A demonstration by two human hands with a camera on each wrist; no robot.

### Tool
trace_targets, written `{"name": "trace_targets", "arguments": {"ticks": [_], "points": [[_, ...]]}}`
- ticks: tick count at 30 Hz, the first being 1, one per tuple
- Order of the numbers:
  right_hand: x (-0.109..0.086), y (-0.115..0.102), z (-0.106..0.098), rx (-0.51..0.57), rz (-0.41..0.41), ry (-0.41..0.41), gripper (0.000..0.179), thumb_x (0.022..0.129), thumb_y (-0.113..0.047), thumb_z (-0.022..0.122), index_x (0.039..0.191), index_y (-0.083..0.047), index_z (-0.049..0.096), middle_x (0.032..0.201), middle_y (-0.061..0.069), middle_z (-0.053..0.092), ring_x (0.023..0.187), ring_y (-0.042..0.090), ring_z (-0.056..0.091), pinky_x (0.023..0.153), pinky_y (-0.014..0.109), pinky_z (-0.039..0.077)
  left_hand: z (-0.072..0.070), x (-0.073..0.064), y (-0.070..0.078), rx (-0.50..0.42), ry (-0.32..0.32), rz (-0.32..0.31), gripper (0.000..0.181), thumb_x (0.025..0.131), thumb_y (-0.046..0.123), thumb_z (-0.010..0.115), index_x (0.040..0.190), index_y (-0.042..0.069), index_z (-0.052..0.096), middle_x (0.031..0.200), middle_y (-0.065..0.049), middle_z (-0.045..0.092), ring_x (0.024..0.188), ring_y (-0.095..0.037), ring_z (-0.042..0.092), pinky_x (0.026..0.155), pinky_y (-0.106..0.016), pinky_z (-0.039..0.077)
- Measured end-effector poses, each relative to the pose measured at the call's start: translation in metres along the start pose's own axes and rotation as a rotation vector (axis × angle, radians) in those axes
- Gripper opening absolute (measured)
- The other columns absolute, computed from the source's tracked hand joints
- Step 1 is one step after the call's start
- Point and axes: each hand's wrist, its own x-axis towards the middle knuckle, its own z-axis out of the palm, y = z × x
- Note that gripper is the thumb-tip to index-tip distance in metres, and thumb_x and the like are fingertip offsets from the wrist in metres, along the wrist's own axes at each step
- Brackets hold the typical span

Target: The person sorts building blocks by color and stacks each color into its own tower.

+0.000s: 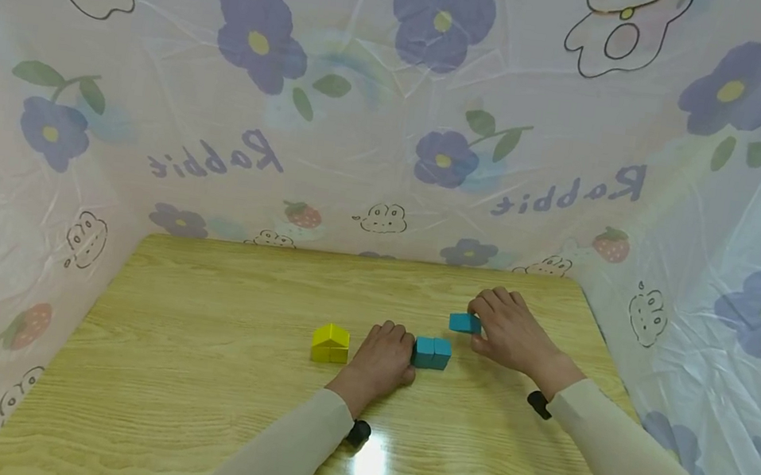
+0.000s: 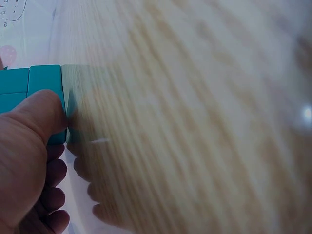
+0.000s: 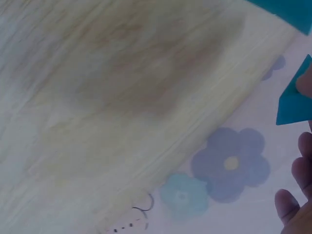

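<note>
My left hand [image 1: 381,356] rests on the table at the left side of a small group of blue blocks [image 1: 432,353]. In the left wrist view its thumb lies across the near face of these blocks [image 2: 45,78], and the other fingers are curled at their side. To the right and farther back, my right hand [image 1: 508,331] pinches a blue wedge-shaped block [image 1: 463,323] between thumb and fingers, apart from the group. The right wrist view shows this block's slanted edges [image 3: 290,109]; part of it is hidden by a finger.
A yellow block shape with a peaked top [image 1: 330,343] stands just left of my left hand. The wood-grain table [image 1: 203,375] is bordered at the back and sides by a printed flower curtain [image 1: 335,143]. Black bands [image 1: 358,433] sit at the wrists.
</note>
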Motion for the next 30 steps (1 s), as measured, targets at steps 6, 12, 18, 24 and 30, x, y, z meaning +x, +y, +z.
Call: {"name": "trace_targets", "arguments": {"ticks": [6, 12, 18, 24, 30], "points": [[0.008, -0.011, -0.009, 0.031, -0.012, -0.014, 0.030, 0.087, -0.021, 0.077, 0.111, -0.010, 0.061, 0.109, 0.007, 0.059, 0.101, 0.030, 0.051, 0.085, 0.048, 0.040, -0.001, 0.001, -0.001, -0.006, -0.007, -0.007, 0.035, 0.097, 0.037, 0.067, 0.117, 0.009, 0.065, 0.102, -0.001, 0.061, 0.097, -0.020, 0.049, 0.089, -0.033, 0.043], [0.014, -0.028, -0.016, 0.092, -0.006, -0.078, 0.031, 0.089, -0.022, 0.078, 0.113, -0.011, 0.062, 0.113, 0.006, 0.060, 0.105, 0.028, 0.051, 0.091, 0.049, 0.042, 0.000, 0.002, -0.001, -0.011, -0.012, -0.006, 0.036, 0.096, 0.038, 0.068, 0.118, 0.009, 0.065, 0.101, -0.001, 0.059, 0.096, -0.020, 0.048, 0.089, -0.034, 0.042], [0.017, -0.038, -0.015, 0.107, -0.036, -0.095, 0.033, 0.088, -0.024, 0.080, 0.114, -0.012, 0.063, 0.113, 0.004, 0.061, 0.103, 0.025, 0.051, 0.090, 0.048, 0.043, -0.002, 0.001, 0.000, -0.025, -0.030, -0.010, 0.035, 0.097, 0.039, 0.069, 0.117, 0.010, 0.064, 0.099, 0.000, 0.058, 0.096, -0.019, 0.047, 0.090, -0.034, 0.042], [0.020, -0.045, -0.013, 0.126, -0.047, -0.099, 0.032, 0.087, -0.024, 0.079, 0.113, -0.012, 0.064, 0.111, 0.004, 0.061, 0.103, 0.025, 0.051, 0.090, 0.047, 0.043, -0.002, 0.001, 0.001, -0.019, -0.033, -0.011, 0.038, 0.098, 0.040, 0.068, 0.120, 0.010, 0.065, 0.100, 0.000, 0.058, 0.096, -0.019, 0.047, 0.090, -0.034, 0.042], [0.020, -0.049, -0.011, 0.122, -0.057, -0.108, 0.031, 0.088, -0.022, 0.079, 0.112, -0.011, 0.065, 0.112, 0.005, 0.062, 0.102, 0.025, 0.051, 0.090, 0.047, 0.042, -0.001, 0.002, 0.002, -0.003, -0.013, -0.004, 0.037, 0.097, 0.041, 0.069, 0.117, 0.010, 0.066, 0.096, 0.000, 0.057, 0.093, -0.019, 0.047, 0.086, -0.033, 0.041]]}}
